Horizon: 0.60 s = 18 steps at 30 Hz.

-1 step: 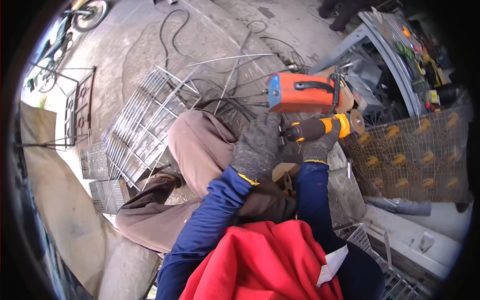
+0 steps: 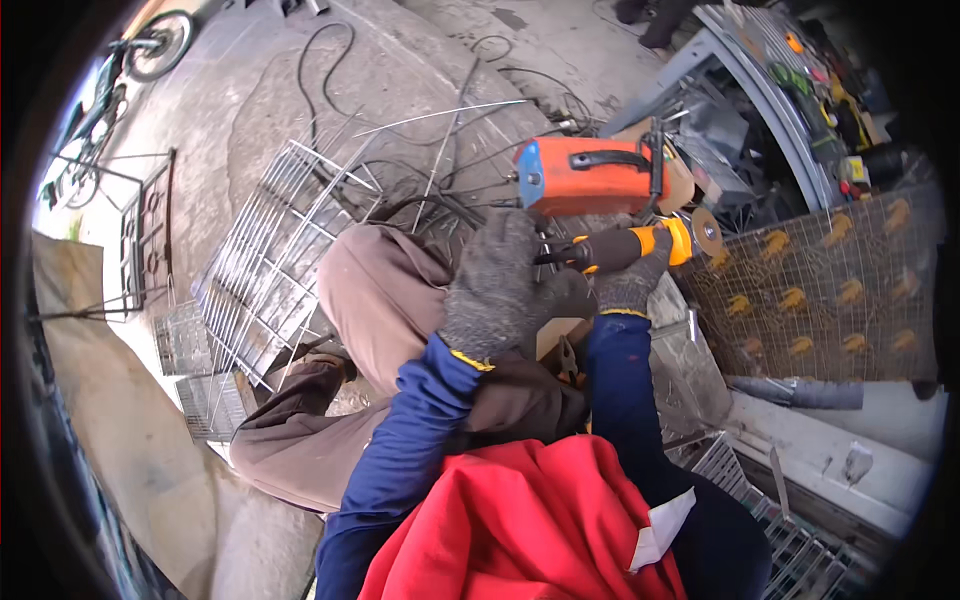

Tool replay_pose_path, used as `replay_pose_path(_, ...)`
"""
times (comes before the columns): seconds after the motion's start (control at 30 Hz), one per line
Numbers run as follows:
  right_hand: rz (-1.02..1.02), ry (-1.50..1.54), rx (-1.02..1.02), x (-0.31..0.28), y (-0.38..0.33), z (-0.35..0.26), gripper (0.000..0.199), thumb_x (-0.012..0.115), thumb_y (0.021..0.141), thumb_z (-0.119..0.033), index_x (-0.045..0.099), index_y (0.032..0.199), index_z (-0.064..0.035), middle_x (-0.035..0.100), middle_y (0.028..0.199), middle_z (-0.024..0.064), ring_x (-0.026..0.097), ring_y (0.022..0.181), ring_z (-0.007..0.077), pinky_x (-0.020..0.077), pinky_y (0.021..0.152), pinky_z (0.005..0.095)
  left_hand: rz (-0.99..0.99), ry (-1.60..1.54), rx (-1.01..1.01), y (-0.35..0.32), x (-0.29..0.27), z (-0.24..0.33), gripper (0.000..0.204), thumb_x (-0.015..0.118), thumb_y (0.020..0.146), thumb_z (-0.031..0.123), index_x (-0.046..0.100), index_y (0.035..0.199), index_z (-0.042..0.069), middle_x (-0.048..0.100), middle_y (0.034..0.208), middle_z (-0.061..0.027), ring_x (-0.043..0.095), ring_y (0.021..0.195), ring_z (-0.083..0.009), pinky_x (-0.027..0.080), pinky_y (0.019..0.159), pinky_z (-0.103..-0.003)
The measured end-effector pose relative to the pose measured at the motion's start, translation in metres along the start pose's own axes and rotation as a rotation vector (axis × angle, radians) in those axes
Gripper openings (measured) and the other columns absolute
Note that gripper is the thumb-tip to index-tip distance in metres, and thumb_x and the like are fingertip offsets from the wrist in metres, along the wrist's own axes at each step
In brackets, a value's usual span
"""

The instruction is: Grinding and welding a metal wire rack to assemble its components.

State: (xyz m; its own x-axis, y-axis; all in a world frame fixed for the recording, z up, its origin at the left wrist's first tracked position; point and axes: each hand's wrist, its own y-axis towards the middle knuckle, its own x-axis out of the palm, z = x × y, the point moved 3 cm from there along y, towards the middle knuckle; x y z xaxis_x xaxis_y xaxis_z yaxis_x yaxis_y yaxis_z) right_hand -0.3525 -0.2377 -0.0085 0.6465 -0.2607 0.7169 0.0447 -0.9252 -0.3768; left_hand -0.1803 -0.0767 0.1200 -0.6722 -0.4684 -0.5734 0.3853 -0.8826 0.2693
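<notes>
My right hand, in a dark grey knitted glove, grips a yellow and black angle grinder near its head. The grinder's round disc faces outward at the right. My left hand, gloved alike, is beside the grinder's tail end with its thumb spread from the fingers; whether it touches the tail is unclear. Just beyond both hands stands an orange box-shaped machine with a black handle and cables. Pliers lie between my forearms, partly hidden.
A wire grid rack lies left of my knee. Black cables loop over the concrete floor. A metal-framed bench with tools stands at far right, near a patterned mesh-covered panel. Another wire rack is at lower right. A motorcycle stands far left.
The whole view has shifted slightly, so most things sit a little further left and higher. Relative to the orange machine, the grinder has moved slightly right. My right hand keeps its grip.
</notes>
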Motion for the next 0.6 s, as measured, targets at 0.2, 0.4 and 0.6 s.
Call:
replay_pose_path(0.2, 0.394, 0.106, -0.125, -0.121, 0.070, -0.073, 0.028, 0.069, 0.081, -0.028, 0.054, 0.099, -0.0141, 0.057, 0.081, 0.0026, 0.061, 0.073, 0.0211, 0.0563, 0.070, 0.0383, 0.013, -0.875, -0.174, -0.052, -0.106, -0.020, 0.051, 0.064, 0.089, 0.052, 0.056, 0.096, 0.002, 0.060, 0.096, -0.0086, 0.057, 0.076, -0.0153, 0.045, 0.070, -0.028)
replay_pose_path(0.4, 0.556, -0.194, -0.055, -0.237, 0.101, -0.099, 0.026, 0.070, 0.079, -0.028, 0.055, 0.095, -0.0145, 0.057, 0.083, 0.0027, 0.062, 0.077, 0.0221, 0.0557, 0.071, 0.0395, 0.621, -0.277, -0.604, -0.183, -0.235, -0.125, 0.028, 0.041, 0.104, 0.028, 0.052, 0.109, 0.003, 0.049, 0.096, -0.0035, 0.048, 0.083, -0.0142, 0.043, 0.077, -0.027)
replay_pose_path(0.6, 0.519, -0.401, -0.089, -0.267, 0.094, -0.060, 0.024, 0.070, 0.081, -0.033, 0.057, 0.089, -0.0140, 0.060, 0.076, 0.0037, 0.059, 0.062, 0.0209, 0.0507, 0.058, 0.0360, 0.781, -0.307, -0.779, -0.278, -0.258, -0.130, 0.028, 0.045, 0.102, 0.021, 0.049, 0.122, 0.001, 0.055, 0.106, -0.0055, 0.053, 0.093, -0.0159, 0.046, 0.084, -0.028)
